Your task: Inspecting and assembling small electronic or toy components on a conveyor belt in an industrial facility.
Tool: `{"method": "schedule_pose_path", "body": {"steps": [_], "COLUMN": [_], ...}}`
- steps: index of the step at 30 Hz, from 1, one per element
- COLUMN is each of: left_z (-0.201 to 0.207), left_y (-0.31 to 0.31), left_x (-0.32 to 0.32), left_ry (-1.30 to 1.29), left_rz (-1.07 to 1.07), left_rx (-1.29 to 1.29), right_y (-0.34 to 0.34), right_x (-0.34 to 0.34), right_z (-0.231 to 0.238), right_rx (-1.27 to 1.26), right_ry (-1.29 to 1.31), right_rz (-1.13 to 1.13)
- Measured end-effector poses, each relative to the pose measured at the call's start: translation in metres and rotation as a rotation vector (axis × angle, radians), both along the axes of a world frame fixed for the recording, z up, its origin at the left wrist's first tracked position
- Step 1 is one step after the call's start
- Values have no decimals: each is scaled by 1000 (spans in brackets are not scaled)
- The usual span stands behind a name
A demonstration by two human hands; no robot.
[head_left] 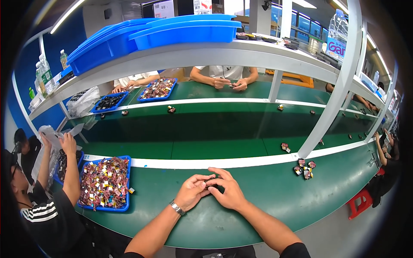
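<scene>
Above the green worktop [172, 228], my left hand [191, 192] and my right hand [228, 191] meet around a small black part [211, 184]. Both hands are closed on it, the thumbs pressing from the near side. My fingers cover most of the part, so its exact kind is hidden. A watch with a metal band is on my left wrist. To the left of my hands, a blue tray [128, 195] is heaped with small reddish circuit boards [103, 180] with white and yellow pieces. Several black parts with reddish boards [307, 172] sit in a cluster to the right.
A white rail [185, 164] separates the worktop from a green conveyor belt [215, 146] carrying scattered small parts. A grey shelf post [329, 103] rises at the right. Blue trays [185, 34] are stacked overhead. One co-worker handles a plastic bag [45, 150] at left; others sit opposite.
</scene>
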State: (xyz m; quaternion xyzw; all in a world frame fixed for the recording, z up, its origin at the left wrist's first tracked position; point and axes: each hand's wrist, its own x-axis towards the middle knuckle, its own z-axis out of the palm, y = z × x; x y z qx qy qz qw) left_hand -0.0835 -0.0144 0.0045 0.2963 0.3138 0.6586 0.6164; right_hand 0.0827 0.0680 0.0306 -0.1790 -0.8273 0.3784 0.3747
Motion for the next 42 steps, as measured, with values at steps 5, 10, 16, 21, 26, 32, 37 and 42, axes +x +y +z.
{"method": "schedule_pose_path", "body": {"steps": [5, 10, 16, 21, 26, 32, 37, 42], "left_z": [-5, -4, -1, -5, -1, 3, 9, 5], "left_y": [0, -2, -2, -2, -1, -3, -3, -2], "left_x": [-4, -3, -3, -6, -3, -2, 4, 4], "left_ry": [16, -7, -6, 9, 39, 48, 119, 202], "left_rz": [29, 17, 24, 28, 44, 27, 58, 141], "left_rx": [-1, -40, -43, -54, -92, -95, -111, -103], "right_y": [-4, 5, 3, 7, 10, 10, 6, 6], "right_x": [-5, -2, -1, -3, 1, 2, 3, -1], "right_z": [3, 8, 9, 7, 8, 11, 7, 3], "right_rx": [81, 424, 400, 400, 372, 325, 358, 238], "right_ry": [17, 75, 35, 23, -7, -20, -107, -46], "right_rz": [-79, -94, -102, -81, -55, -59, -88, -91]}}
